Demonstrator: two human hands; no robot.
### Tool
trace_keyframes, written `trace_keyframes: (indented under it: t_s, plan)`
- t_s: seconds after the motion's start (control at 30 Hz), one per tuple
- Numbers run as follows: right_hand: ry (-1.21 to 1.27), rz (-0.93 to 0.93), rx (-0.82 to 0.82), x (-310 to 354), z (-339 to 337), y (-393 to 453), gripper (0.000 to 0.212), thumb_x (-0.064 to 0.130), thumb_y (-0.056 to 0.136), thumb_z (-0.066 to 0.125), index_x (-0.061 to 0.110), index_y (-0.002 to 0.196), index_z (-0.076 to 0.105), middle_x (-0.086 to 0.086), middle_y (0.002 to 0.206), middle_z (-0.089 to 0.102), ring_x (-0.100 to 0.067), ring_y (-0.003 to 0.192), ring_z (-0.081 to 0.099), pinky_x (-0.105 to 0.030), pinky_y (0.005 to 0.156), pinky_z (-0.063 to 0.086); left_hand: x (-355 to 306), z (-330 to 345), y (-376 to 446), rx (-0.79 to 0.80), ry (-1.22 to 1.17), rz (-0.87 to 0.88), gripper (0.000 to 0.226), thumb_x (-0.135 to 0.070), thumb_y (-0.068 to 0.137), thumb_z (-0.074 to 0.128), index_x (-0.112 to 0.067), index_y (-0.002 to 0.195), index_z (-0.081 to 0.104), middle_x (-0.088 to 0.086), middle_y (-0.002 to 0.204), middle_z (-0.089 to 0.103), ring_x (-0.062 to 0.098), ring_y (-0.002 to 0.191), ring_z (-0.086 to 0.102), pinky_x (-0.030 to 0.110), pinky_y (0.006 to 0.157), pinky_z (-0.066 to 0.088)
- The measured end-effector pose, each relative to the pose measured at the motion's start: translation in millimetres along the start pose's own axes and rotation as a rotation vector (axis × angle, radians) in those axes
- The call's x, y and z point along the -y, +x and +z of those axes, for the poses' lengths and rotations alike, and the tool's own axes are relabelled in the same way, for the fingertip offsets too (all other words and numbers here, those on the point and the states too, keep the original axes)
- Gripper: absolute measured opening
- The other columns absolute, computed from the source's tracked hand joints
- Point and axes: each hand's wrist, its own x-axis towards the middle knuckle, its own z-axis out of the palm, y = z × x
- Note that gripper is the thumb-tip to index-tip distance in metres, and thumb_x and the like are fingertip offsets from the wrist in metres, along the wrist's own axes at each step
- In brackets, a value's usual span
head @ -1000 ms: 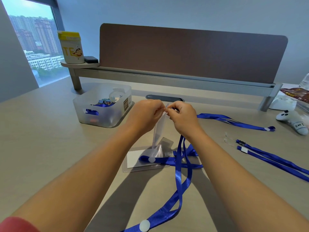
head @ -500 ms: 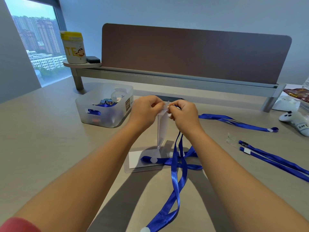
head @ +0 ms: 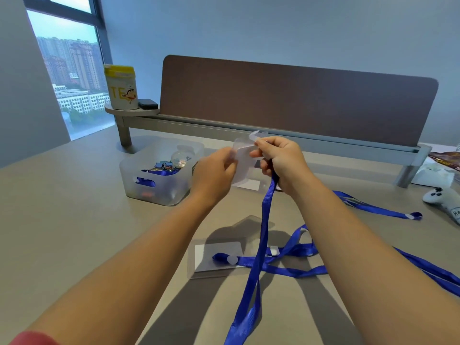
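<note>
A clear plastic badge sleeve [head: 245,165] with a white card in it is held up above the desk. My left hand [head: 216,173] pinches its left edge. My right hand [head: 281,160] pinches its top and also grips the upper end of a blue lanyard [head: 263,235], which hangs down from it to the bottom edge of the view. A second clear badge sleeve [head: 211,255] lies flat on the desk below my hands, with another blue lanyard [head: 281,260] draped across it.
A translucent bin [head: 149,185] with blue lanyards and small parts stands left of my hands. More blue lanyards [head: 378,207] lie at right, beside a white game controller [head: 445,200]. A yellow-lidded can [head: 122,88] sits on a raised shelf; a brown divider panel [head: 298,100] runs along the back.
Both hands rose with the badge sleeve and lanyard. The sleeve turned from edge-on to face me, and the lanyard lifted further off the desk. The camera tilted up.
</note>
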Motion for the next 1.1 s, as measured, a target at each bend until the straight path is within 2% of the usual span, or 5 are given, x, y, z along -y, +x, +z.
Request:
trace_keyframes:
  t_s: [0.23, 0.47, 0.73, 0.93, 1.1]
  plan:
    - [-0.395, -0.130, -0.084, 2.0, 6.8, 25.5, 0.022, 0.015, 0.088, 0.051, -0.001, 0.077, 0.062, -0.002, 0.057, 0.046, -0.012, 0.055, 0.039, -0.032, 0.063, 0.038, 9.6, -8.1, 16.0, -0.172, 0.242, 0.297, 0.025, -0.014, 0.083, 0.051, -0.004, 0.101, 0.064, 0.021, 0.091, 0.071, 0.034, 0.077, 0.064, 0.027, 0.064, 0.047]
    - [-0.377, 0.085, 0.110, -7.3, 2.8, 29.0, 0.028, 0.010, 0.088, 0.053, 0.008, 0.060, 0.053, -0.004, 0.055, 0.041, -0.012, 0.048, 0.028, -0.022, 0.045, 0.026, 23.9, -5.7, 13.2, -0.143, 0.490, 0.448, 0.015, -0.002, 0.071, 0.065, -0.003, 0.085, 0.069, 0.017, 0.059, 0.065, 0.027, 0.050, 0.057, 0.022, 0.047, 0.046]
    - [-0.115, 0.358, 0.243, -21.7, -18.8, 33.0, 0.029, 0.013, 0.086, 0.054, 0.011, 0.058, 0.054, 0.006, 0.034, 0.033, -0.007, 0.036, 0.023, -0.018, 0.039, 0.023, 31.6, 4.9, 6.8, -0.053, 0.382, 0.456, 0.023, -0.005, 0.070, 0.059, -0.002, 0.092, 0.068, 0.017, 0.060, 0.064, 0.027, 0.050, 0.058, 0.019, 0.048, 0.045]
    - [-0.561, 0.114, 0.183, -24.7, -6.3, 28.2, 0.018, 0.009, 0.086, 0.053, -0.005, 0.091, 0.064, -0.007, 0.061, 0.046, -0.014, 0.051, 0.033, -0.024, 0.047, 0.031, 35.1, 8.3, 9.7, -0.042, 0.299, 0.353, 0.026, -0.006, 0.077, 0.054, -0.003, 0.099, 0.066, 0.020, 0.067, 0.065, 0.031, 0.057, 0.059, 0.023, 0.052, 0.045]
    - [-0.658, -0.114, -0.051, -36.4, -5.2, 23.7, 0.030, 0.011, 0.094, 0.037, 0.004, 0.121, 0.049, -0.016, 0.117, 0.056, -0.020, 0.092, 0.047, -0.037, 0.084, 0.046, 25.1, 13.2, 2.6, -0.029, 0.235, 0.242, 0.028, -0.008, 0.088, 0.049, -0.006, 0.113, 0.059, 0.022, 0.094, 0.064, 0.036, 0.083, 0.058, 0.028, 0.065, 0.040]
